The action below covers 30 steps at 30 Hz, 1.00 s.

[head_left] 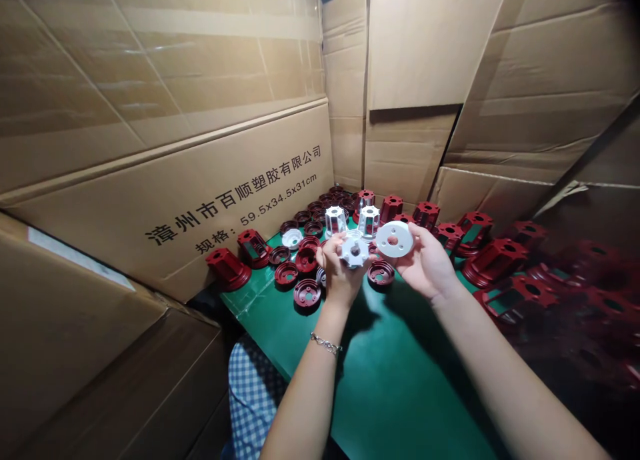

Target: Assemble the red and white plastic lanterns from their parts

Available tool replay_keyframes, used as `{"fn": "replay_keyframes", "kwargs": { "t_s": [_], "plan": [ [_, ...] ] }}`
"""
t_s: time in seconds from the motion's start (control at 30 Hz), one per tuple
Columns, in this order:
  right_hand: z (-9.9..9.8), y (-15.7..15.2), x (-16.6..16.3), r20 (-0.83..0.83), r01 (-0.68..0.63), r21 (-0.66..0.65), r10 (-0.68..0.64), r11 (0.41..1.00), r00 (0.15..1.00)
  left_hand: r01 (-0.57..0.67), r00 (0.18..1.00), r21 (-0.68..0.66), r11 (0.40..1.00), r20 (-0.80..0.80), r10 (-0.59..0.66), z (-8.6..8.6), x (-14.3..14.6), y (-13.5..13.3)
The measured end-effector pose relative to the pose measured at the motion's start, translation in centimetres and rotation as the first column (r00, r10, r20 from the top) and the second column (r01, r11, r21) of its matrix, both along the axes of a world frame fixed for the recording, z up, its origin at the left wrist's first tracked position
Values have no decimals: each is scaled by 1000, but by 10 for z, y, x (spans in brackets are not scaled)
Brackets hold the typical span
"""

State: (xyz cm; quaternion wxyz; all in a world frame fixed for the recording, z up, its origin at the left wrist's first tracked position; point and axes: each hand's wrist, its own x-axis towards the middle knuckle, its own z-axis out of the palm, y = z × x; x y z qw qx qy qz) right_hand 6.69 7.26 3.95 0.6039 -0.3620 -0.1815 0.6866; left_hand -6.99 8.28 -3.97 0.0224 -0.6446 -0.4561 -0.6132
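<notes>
Left hand [341, 268] gripping silver cup [347, 254]; right hand [427, 261] pinching silver disc [402, 238], 3 o'clock; edge-only hold maybe risking a drop.

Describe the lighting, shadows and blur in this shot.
In the head view, bright light whitens the round silvery-white metallic-looking disc; in that head view, dark shadows cross the flat green tabletop; at the head view's far right, the dark-red hollow cups look dim and blurred.

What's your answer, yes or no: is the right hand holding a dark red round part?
No, the right hand holds a flat, round, silvery-white disc pierced with holes.
</notes>
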Motion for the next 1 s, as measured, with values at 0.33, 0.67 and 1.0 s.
{"fn": "replay_keyframes", "kwargs": {
  "t_s": [0.33, 0.67, 1.0],
  "plan": [
    [4, -5, 9, 75, -32, 253, 14, 967, 997, 63, 974, -46, 997, -216, -72, 8, 4, -11],
    [-8, -18, 7, 724, -477, 690, -512, 545, 462, 5, 959, 75, 997, -282, 16, 15, -2, -9],
    [0, -33, -4, 685, -666, 587, -720, 460, 106, 16, 975, -9, 1000, -222, -18, 17, -2, -9]
  ]
}}
